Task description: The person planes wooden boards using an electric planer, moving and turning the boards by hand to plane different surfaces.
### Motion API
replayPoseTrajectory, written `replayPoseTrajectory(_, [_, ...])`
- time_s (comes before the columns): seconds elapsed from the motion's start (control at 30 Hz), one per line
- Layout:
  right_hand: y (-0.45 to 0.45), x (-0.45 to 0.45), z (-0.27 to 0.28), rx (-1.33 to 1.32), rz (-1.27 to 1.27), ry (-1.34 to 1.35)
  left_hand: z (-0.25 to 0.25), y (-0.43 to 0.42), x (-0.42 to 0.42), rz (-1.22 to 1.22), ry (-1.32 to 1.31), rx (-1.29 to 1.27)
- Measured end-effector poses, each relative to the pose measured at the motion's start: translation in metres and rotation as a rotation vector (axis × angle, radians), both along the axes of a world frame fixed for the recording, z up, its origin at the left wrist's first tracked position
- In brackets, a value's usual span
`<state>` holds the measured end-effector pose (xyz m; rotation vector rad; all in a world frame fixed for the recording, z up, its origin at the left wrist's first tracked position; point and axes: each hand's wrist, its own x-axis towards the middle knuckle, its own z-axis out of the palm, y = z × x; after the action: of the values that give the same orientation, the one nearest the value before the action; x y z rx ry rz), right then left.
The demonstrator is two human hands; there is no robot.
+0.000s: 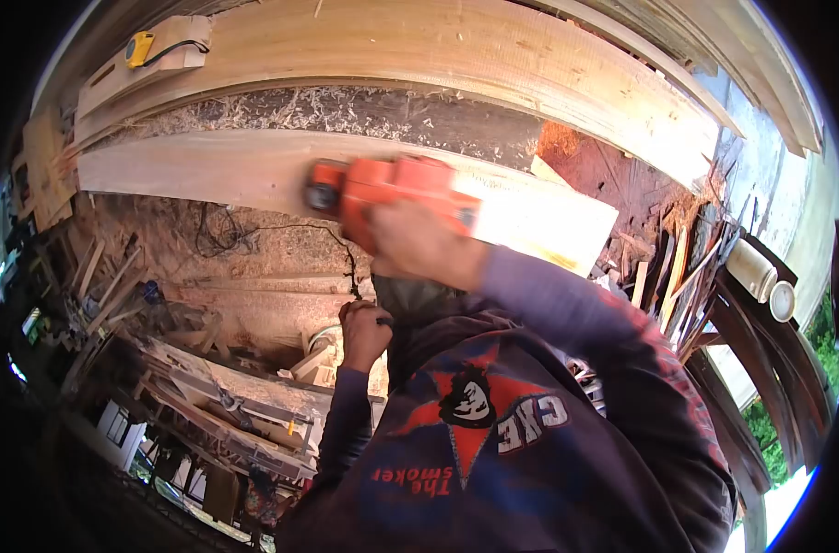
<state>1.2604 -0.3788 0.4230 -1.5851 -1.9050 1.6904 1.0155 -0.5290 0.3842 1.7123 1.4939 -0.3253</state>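
An orange power planer [396, 189] rests on a long pale board [217, 166] that lies across the view, and my right hand [415, 240] is wrapped round its handle. The planer and that hand are slightly blurred. Lower and to the left, my left hand [366, 334] is closed round a black cord [350, 267] beside my body. From there the cord runs up and left over the shavings.
A wider board [419, 46] lies beyond, with wood shavings [300, 111] between the boards. A yellow tape measure [139, 49] sits on a wood block [182, 44] at the upper left. Scrap wood [673, 267] and a white container [751, 270] are at the right.
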Motion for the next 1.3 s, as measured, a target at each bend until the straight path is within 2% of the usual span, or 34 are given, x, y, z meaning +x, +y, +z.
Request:
replayPoseTrajectory(0.03, [0.029,-0.027,0.007,0.056,-0.009,0.051,-0.002,-0.006,-0.008,0.025,0.028,-0.034])
replayPoseTrajectory(0.07, [0.054,-0.058,0.006,0.023,-0.055,0.11,-0.005,-0.015,-0.016,0.009,0.011,0.041])
replayPoseTrajectory(0.1, [0.07,-0.093,-0.004,0.121,-0.103,0.13,-0.008,-0.021,-0.024,0.01,-0.004,0.04])
replayPoseTrajectory(0.13, [0.086,-0.124,-0.003,0.103,-0.205,0.081,-0.002,-0.023,-0.02,-0.032,0.107,0.027])
replayPoseTrajectory(0.17, [0.095,-0.156,-0.019,0.204,-0.249,0.063,0.004,-0.026,-0.017,-0.076,0.216,0.015])
replayPoseTrajectory(0.2, [0.101,-0.165,-0.02,0.257,-0.24,0.053,-0.03,-0.057,-0.049,-0.131,0.047,0.233])
replayPoseTrajectory(0.23, [0.095,-0.156,-0.019,0.258,-0.246,0.055,-0.025,-0.062,-0.05,-0.033,0.04,0.214])
replayPoseTrajectory(0.3, [0.064,-0.113,-0.006,0.165,-0.228,0.09,-0.017,-0.064,-0.047,0.092,0.056,0.075])
replayPoseTrajectory(0.33, [0.041,-0.065,0.01,0.1,-0.119,0.092,-0.022,-0.069,-0.049,0.043,0.042,0.134])
replayPoseTrajectory(0.4, [-0.017,0.004,0.006,0.119,-0.037,0.024,-0.031,-0.068,-0.041,0.058,-0.018,0.121])
replayPoseTrajectory(0.47, [-0.093,0.083,0.007,0.009,-0.062,-0.156,-0.03,-0.055,-0.025,0.047,-0.045,0.167])
replayPoseTrajectory(0.53, [-0.156,0.155,0.028,0.1,-0.223,-0.113,-0.021,-0.038,0.014,0.062,-0.123,0.183])
replayPoseTrajectory(0.6, [-0.205,0.204,0.032,0.156,-0.146,-0.202,-0.019,-0.035,0.056,0.002,-0.258,0.157])
replayPoseTrajectory(0.63, [-0.221,0.22,0.037,0.051,-0.165,-0.217,-0.021,-0.034,0.07,-0.067,-0.33,0.135])
replayPoseTrajectory(0.67, [-0.235,0.235,0.033,0.05,-0.082,-0.242,-0.024,-0.034,0.076,-0.043,-0.324,0.14])
replayPoseTrajectory(0.7, [-0.236,0.237,0.036,-0.055,-0.173,-0.218,-0.026,-0.033,0.08,-0.032,-0.342,0.09])
replayPoseTrajectory(0.77, [-0.215,0.221,0.038,-0.011,-0.093,-0.192,-0.033,-0.037,0.074,-0.007,-0.365,0.041])
replayPoseTrajectory(0.83, [-0.179,0.186,0.037,0.06,-0.01,-0.152,-0.045,-0.051,0.051,0.108,-0.281,-0.011])
replayPoseTrajectory(0.87, [-0.155,0.162,0.028,0.268,0.043,-0.102,-0.046,-0.054,0.038,0.194,-0.265,-0.036])
replayPoseTrajectory(1.0, [-0.073,0.061,0.028,0.244,0.089,-0.101,-0.041,-0.057,-0.012,0.313,-0.191,0.119])
replayPoseTrajectory(1.1, [-0.015,-0.012,0.011,0.221,0.076,-0.061,-0.048,-0.063,-0.044,0.391,-0.117,0.128])
replayPoseTrajectory(1.2, [0.053,-0.108,0.008,0.345,0.146,-0.02,-0.07,-0.069,-0.065,0.551,-0.139,0.205])
replayPoseTrajectory(1.27, [0.095,-0.165,-0.007,0.567,0.261,-0.035,-0.081,-0.053,-0.08,0.623,-0.166,0.253])
replayPoseTrajectory(1.3, [0.114,-0.196,-0.011,0.582,0.283,-0.036,-0.082,-0.041,-0.086,0.641,-0.179,0.256])
